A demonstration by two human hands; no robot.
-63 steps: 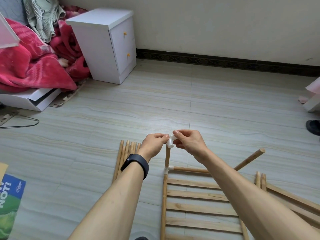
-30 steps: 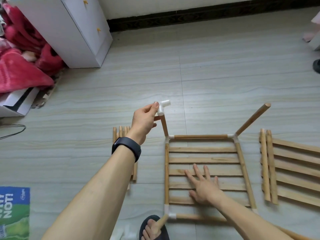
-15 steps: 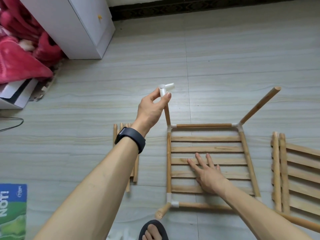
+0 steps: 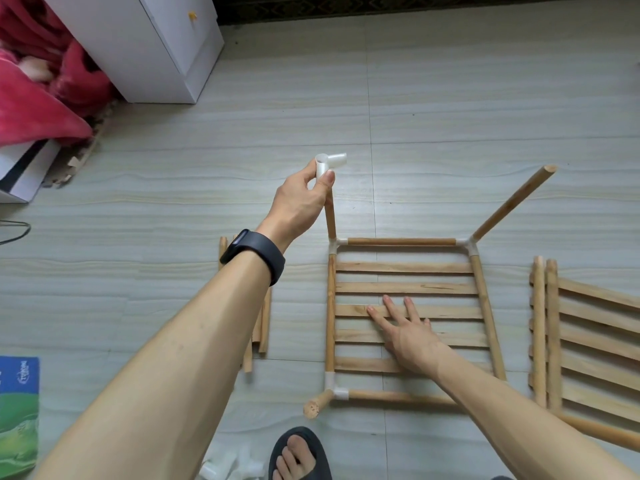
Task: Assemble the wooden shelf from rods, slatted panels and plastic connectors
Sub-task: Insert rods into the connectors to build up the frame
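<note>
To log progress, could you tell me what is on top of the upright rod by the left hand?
A white plastic connector caps the rod, pinched by the left hand; the rod's tip inside is hidden.

**A room in a home, most likely a bedroom**

You are down on the floor of a lived-in domestic room. A white bedside-style cabinet [image 4: 138, 46] with a small yellow knob stands at the far left. A rumpled red blanket [image 4: 31, 109] is heaped right beside it. Pale, wood-grained floor tiles [image 4: 450, 116] run up to a dark patterned skirting board [image 4: 381, 5]. A jigsaw-edged foam mat [image 4: 86, 154] lies under the blanket's edge. Your foot wears an open dark sandal [image 4: 298, 455].
</note>
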